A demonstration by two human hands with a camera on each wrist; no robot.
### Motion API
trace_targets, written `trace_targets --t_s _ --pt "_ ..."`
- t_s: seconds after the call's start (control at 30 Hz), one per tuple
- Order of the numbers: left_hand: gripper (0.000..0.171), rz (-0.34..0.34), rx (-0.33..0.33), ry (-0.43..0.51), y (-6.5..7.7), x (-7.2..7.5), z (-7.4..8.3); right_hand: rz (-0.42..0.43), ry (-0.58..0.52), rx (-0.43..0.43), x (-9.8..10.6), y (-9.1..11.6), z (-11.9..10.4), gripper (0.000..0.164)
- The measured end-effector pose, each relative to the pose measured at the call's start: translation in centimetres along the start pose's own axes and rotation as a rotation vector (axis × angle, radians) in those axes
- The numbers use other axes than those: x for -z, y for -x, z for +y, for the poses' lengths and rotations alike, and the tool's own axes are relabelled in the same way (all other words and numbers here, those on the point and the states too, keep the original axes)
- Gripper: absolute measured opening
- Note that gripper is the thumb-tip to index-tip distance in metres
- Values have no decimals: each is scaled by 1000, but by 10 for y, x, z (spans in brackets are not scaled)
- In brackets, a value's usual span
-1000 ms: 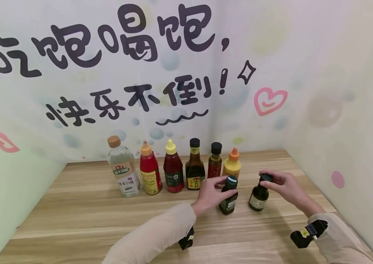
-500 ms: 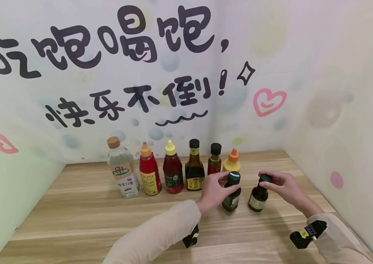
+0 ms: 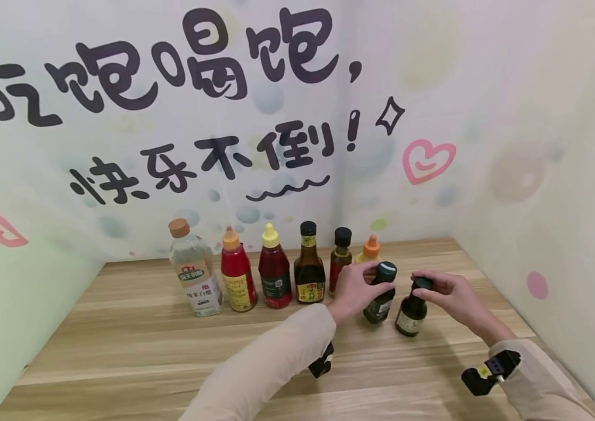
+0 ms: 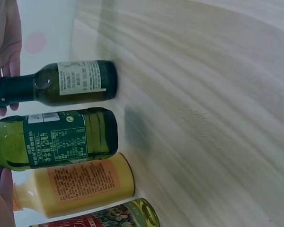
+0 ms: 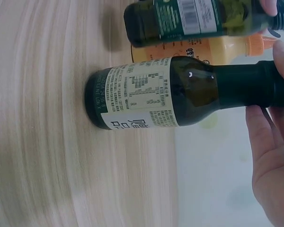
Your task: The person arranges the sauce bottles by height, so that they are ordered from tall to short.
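Note:
My left hand (image 3: 354,293) pinches a small green olive oil bottle (image 3: 378,307) by its neck, below the dark cap. The bottle leans slightly. In the left wrist view its base (image 4: 111,132) stands apart from a shadow on the wood, so it is held off the table. My right hand (image 3: 452,294) grips the dark neck of a green glass bottle (image 5: 142,92) with a cream label, which stands upright on the table. The two bottles are close side by side. Behind the left hand's bottle is a yellow squeeze bottle (image 4: 90,180) with an orange tip, partly hidden.
Along the back wall stand a clear white vinegar bottle (image 3: 203,286), two red squeeze bottles (image 3: 239,280) (image 3: 276,278), a brown sauce bottle (image 3: 310,272) and a small black-capped bottle (image 3: 341,257). A side wall (image 3: 544,234) rises right of the wooden table (image 3: 160,362).
The olive oil bottle has moved right and slightly back in my left hand, towards the cream-labelled bottle. My right hand and its bottle have stayed in place.

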State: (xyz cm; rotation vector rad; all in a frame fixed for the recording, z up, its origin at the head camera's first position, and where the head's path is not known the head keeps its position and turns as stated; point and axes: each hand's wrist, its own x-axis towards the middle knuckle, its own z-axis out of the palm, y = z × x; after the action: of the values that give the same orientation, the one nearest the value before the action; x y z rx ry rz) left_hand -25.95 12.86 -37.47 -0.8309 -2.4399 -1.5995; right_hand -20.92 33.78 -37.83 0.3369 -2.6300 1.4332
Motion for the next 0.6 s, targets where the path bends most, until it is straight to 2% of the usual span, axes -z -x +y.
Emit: trace_targets --t_s 0.13,0.37,0.6 --pt "43 -20 -23 -16 -6 -5 -3 -5 -1 -14 1 1 -1 43" --pt "37 -50 -90 28 -13 -12 -5 2 -2 -12 1 2 -1 43" --pt "34 -45 -131 24 -16 -22 -12 4 -1 0 0 0 1 43"
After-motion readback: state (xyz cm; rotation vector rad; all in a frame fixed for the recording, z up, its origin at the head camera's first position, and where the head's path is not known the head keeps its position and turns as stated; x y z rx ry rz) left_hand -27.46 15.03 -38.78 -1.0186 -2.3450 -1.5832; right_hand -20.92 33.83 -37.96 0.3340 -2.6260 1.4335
